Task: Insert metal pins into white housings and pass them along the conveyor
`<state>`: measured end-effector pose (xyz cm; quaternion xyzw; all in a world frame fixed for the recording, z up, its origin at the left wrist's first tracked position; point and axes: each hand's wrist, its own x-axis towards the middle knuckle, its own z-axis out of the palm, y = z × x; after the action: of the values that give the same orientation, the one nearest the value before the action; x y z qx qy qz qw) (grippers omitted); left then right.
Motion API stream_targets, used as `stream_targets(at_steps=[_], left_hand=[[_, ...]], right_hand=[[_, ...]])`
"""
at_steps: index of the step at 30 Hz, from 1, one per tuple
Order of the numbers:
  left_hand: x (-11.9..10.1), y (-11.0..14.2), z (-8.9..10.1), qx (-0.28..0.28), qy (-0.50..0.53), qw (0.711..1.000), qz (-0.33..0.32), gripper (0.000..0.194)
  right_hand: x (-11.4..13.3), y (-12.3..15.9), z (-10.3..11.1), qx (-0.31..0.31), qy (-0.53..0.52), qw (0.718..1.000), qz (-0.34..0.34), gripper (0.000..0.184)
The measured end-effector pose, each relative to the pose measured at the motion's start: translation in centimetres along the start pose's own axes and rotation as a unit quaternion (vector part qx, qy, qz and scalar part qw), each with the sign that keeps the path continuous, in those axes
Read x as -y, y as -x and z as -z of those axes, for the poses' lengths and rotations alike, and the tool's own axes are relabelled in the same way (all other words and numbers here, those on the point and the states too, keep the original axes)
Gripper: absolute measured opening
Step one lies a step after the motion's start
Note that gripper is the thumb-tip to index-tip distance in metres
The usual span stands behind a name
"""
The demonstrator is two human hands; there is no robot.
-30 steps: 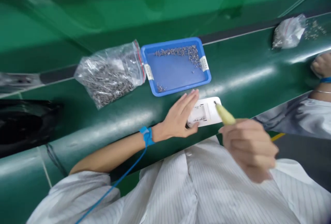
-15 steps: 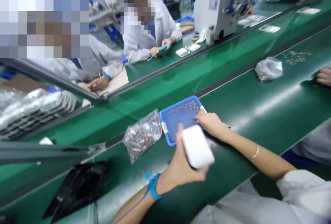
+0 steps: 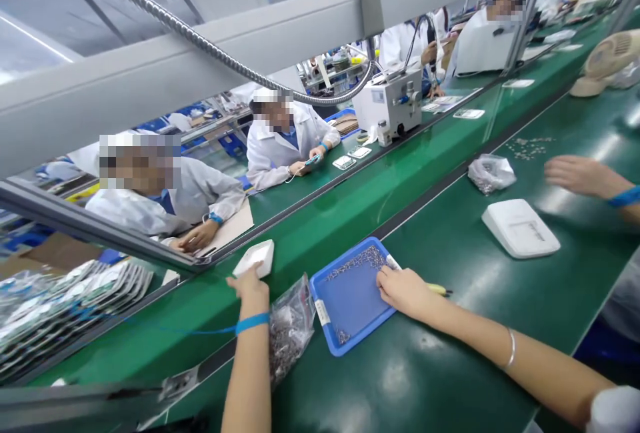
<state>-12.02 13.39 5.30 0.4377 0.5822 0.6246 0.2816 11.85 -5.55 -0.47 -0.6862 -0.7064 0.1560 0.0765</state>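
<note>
My left hand point(image 3: 250, 279) reaches far forward over the raised green belt. Its fingers hold the near edge of a white plastic housing point(image 3: 259, 254), which looks like a shallow shell with its hollow side up. My right hand point(image 3: 405, 293) rests over the right rim of a blue tray point(image 3: 345, 309), fingers curled together inside it. Whatever those fingertips may pinch is hidden. Small metal screws point(image 3: 363, 259) lie along the tray's far side, with a few more in the near corner. Close to my left forearm lies a clear zip bag point(image 3: 293, 329) of small metal parts.
A co-worker's hand point(image 3: 575, 174) is at the right, near another white housing point(image 3: 523, 227) and a plastic bag point(image 3: 491, 173). A yellow-handled tool point(image 3: 437, 289) lies behind my right wrist. Across the belt stand a white machine point(image 3: 390, 109) and stacked panels point(image 3: 75, 306); a metal frame point(image 3: 200, 66) crosses above.
My left hand has carried the white housing from in front of the tray forward and left to the belt. My right hand stays at the tray. The view has tilted up; another housing now shows at right.
</note>
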Motion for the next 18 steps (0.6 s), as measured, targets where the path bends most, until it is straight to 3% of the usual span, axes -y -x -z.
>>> stream_targets(at_steps=[3,5,7,9,11,14,18], left_hand=[[1.0,5.6,1.1,0.048,-0.017,0.997,-0.059,0.08],[2.1,10.4,2.1,0.139,-0.002,0.985,-0.104,0.065],[3.2,15.2,3.5,0.288,0.038,0.946,-0.147,0.048],[3.9,18.7,4.8,0.391,0.079,0.913,-0.09,0.043],[4.2,20.5,5.9,0.458,0.109,0.882,0.008,0.047],[3.9,21.0,6.7,0.512,0.131,0.841,0.118,0.047],[3.9,21.2,6.5,0.544,0.135,0.81,0.174,0.045]], right_hand=[[0.2,0.3,0.5,-0.017,-0.045,0.999,-0.005,0.017],[0.7,1.0,0.9,-0.032,-0.068,0.997,-0.001,0.016],[1.7,2.2,1.2,-0.066,-0.122,0.99,0.023,0.015],[3.0,3.7,1.5,-0.101,-0.212,0.971,0.055,0.013],[4.2,5.3,1.6,-0.11,-0.3,0.946,0.059,0.01],[5.2,7.3,1.5,-0.076,-0.377,0.923,0.026,0.012],[5.0,9.0,1.0,-0.02,-0.433,0.901,-0.001,0.014]])
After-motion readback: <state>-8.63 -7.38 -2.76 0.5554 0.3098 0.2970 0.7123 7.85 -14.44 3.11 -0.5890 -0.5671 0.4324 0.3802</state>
